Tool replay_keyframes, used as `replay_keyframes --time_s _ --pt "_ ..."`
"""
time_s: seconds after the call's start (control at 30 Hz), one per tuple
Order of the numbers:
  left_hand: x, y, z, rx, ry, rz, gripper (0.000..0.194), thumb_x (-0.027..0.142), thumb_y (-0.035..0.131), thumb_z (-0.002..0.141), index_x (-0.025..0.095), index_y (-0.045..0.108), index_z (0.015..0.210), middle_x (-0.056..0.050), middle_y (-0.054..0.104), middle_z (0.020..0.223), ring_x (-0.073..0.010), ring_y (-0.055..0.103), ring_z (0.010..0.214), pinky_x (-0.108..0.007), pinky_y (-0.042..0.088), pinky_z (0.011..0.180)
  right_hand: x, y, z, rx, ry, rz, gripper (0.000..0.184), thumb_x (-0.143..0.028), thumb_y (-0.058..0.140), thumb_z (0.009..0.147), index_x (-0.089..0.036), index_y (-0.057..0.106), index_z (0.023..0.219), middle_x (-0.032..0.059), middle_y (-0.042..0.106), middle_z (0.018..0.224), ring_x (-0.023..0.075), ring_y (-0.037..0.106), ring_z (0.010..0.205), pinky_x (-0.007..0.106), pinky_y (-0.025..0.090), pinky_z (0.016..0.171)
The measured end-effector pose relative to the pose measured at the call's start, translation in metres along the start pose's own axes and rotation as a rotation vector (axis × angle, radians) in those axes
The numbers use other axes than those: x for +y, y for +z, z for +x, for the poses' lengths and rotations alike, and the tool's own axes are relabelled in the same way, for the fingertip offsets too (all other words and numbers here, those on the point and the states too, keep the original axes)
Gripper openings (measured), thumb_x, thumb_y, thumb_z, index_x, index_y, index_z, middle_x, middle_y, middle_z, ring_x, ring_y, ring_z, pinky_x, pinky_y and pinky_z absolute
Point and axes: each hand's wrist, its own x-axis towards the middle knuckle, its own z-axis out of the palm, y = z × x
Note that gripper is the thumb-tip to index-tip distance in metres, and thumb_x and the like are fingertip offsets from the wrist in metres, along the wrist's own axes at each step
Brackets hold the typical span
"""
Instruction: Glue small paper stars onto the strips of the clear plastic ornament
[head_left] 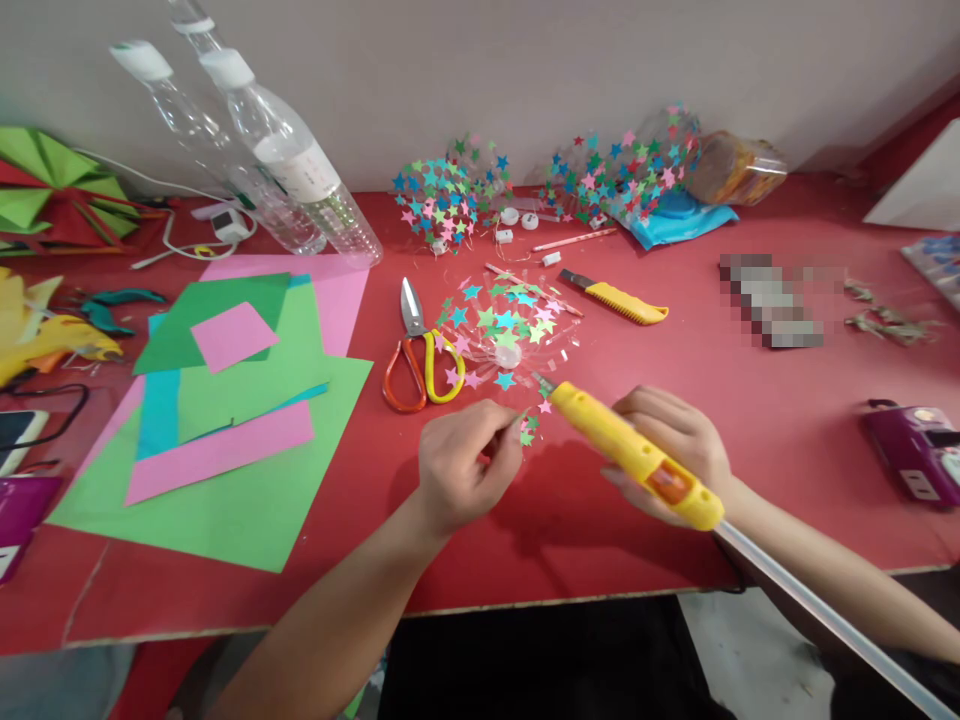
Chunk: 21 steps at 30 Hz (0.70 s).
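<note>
My right hand (pixel 679 440) grips a yellow glue gun (pixel 634 455), its nozzle pointing up-left toward a clear plastic piece covered in paper stars (pixel 506 325) on the red table (pixel 750 420). A glue stick pokes out the gun's back toward the lower right. My left hand (pixel 461 470) is closed in a pinch on a small green paper star (pixel 525 420), held just left of the nozzle tip. Loose stars lie under the nozzle.
Orange-and-yellow scissors (pixel 416 360) lie left of the star piece, a yellow utility knife (pixel 619 298) behind it. Coloured paper sheets (pixel 232 430) cover the left. Two clear bottles (pixel 292 170) lean at the back, beside two finished star pieces (pixel 450 195). A purple device (pixel 911 450) sits right.
</note>
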Motion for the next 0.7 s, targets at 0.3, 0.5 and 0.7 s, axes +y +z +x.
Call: replay_keyframes --time_s 0.3,0.5,0.7 --pt "0.008 0.01 -0.001 -0.362 -0.552 -0.622 0.016 0.021 0.051 0.088 0.017 0.054 0.073 0.003 0.056 0.057 -0.0064 0.051 0.043 -0.019 0.04 0.044 0.039 -0.013 -0.01 -0.227 0.52 -0.379 0.018 -0.017 0.063 0.074 -0.019 0.054 0.09 0.0034 0.055 0.087 0.0132 0.051 0.061 0.027 0.038 0.054" --pt "0.002 0.013 -0.001 -0.457 -0.789 -0.891 0.016 0.026 0.051 0.088 0.017 0.054 0.074 0.002 0.059 0.058 -0.0066 0.051 0.041 -0.018 0.041 0.042 0.062 0.003 -0.018 -0.432 0.458 -0.411 0.021 -0.021 0.062 0.081 -0.013 0.061 0.101 0.0102 0.061 0.094 0.0214 0.06 0.074 0.034 0.047 0.068" --pt "-0.001 0.016 0.001 -0.453 -0.882 -1.022 0.016 0.026 0.051 0.084 0.017 0.054 0.071 0.002 0.058 0.053 -0.0071 0.049 0.039 -0.016 0.039 0.037 0.023 -0.006 0.004 -0.154 0.116 -0.343 0.015 -0.025 0.057 0.091 -0.016 0.061 0.102 0.011 0.066 0.096 0.0235 0.062 0.088 0.038 0.049 0.076"
